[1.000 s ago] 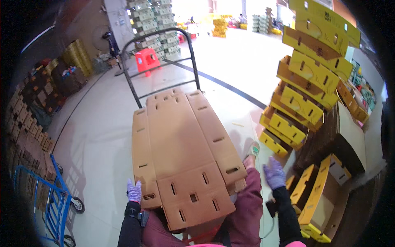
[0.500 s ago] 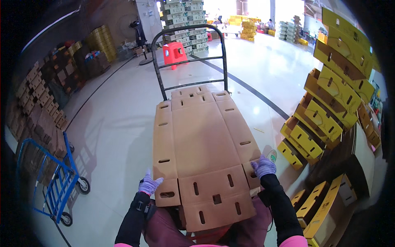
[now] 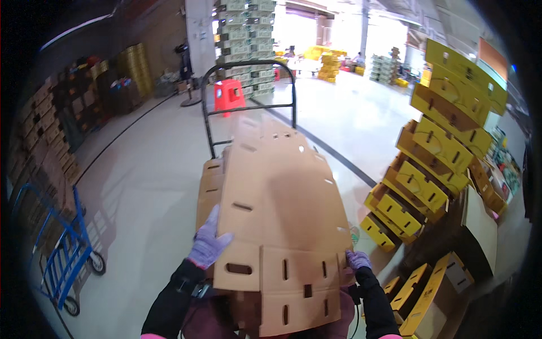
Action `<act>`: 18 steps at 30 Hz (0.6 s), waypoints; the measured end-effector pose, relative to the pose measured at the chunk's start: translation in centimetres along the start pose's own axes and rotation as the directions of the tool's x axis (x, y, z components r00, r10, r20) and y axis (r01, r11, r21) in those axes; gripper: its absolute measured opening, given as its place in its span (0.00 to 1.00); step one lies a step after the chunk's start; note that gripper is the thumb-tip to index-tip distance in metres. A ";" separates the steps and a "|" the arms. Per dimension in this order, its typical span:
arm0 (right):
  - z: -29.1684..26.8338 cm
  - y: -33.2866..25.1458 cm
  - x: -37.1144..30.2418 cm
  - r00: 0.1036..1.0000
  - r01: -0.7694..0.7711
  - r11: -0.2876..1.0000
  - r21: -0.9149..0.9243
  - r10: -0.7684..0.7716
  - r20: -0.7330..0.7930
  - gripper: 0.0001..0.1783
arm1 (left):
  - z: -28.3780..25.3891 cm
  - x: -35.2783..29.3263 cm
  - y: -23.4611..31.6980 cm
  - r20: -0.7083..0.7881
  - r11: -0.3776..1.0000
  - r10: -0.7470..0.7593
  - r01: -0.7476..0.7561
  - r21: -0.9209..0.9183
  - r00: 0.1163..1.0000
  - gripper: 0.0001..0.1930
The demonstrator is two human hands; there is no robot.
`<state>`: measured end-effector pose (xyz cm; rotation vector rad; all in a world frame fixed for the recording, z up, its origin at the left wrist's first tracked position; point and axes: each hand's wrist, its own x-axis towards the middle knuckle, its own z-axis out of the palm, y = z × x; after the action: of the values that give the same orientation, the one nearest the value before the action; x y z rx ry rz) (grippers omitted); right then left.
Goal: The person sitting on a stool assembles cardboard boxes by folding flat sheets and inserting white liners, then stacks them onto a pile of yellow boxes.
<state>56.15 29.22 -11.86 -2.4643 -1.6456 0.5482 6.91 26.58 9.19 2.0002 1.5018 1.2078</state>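
Observation:
A flat, unfolded brown cardboard box blank (image 3: 288, 209) with slots and hand holes tilts up in front of me. Its left edge is gripped by my left hand (image 3: 210, 243), thumb on top and fingers spread along the side. My right hand (image 3: 358, 260) is closed on its right edge, near the front flaps. Both hands wear light purple gloves. Below it, more brown cardboard (image 3: 209, 195) lies on a platform trolley, whose dark tubular handle (image 3: 248, 106) rises at the far end. The blank hides most of the trolley bed.
To the right stands a leaning stack of yellow cartons (image 3: 429, 138), with more yellow cartons (image 3: 423, 296) low at the near right. A blue hand truck (image 3: 68, 260) is at the left. A red stool (image 3: 228, 96) and tall stacked light cartons (image 3: 245, 39) stand beyond the handle.
The top cardboard blank has come up off the trolley, tilted and shifted right, uncovering cardboard beneath at the left. Both hands now hold its edges. The whole view has shifted slightly.

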 end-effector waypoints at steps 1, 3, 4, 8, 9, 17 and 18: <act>-0.5 0.4 -0.6 0.998 -0.049 0.997 0.057 0.047 0.048 0.34 | -0.4 -1.1 -0.8 0.092 0.984 -0.130 0.140 -0.109 0.987 0.44; -2.4 0.6 -2.0 0.986 -0.055 0.996 0.075 0.042 0.161 0.35 | -1.2 -4.2 -3.0 0.169 0.920 -0.332 0.358 -0.160 0.928 0.45; -3.6 0.4 -2.9 0.973 -0.087 0.991 0.104 0.062 0.220 0.37 | -1.6 -6.0 -4.2 0.189 0.887 -0.413 0.440 -0.137 0.891 0.45; -7.2 -3.6 -6.9 0.982 0.069 0.995 0.075 -0.081 0.169 0.33 | -1.1 -10.7 -6.4 0.137 0.881 -0.380 0.312 0.356 0.915 0.44; -7.5 -5.0 -7.9 0.981 0.159 0.985 0.062 -0.164 0.099 0.31 | -0.3 -10.8 -6.2 0.174 0.879 -0.410 0.337 0.336 0.895 0.44; -6.3 -10.2 -14.5 0.677 0.697 0.631 0.340 -0.736 -0.023 0.36 | 1.7 -7.8 -0.8 0.666 0.969 -0.163 -0.009 0.247 0.728 0.29; -6.8 -9.9 -14.3 0.554 0.802 0.530 0.275 -0.832 -0.011 0.36 | 0.9 -7.5 -0.5 0.704 0.956 -0.177 -0.049 0.288 0.688 0.29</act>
<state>45.19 20.75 0.72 -1.2178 -2.3325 0.6848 6.86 20.13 5.24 2.1865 1.3291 0.0709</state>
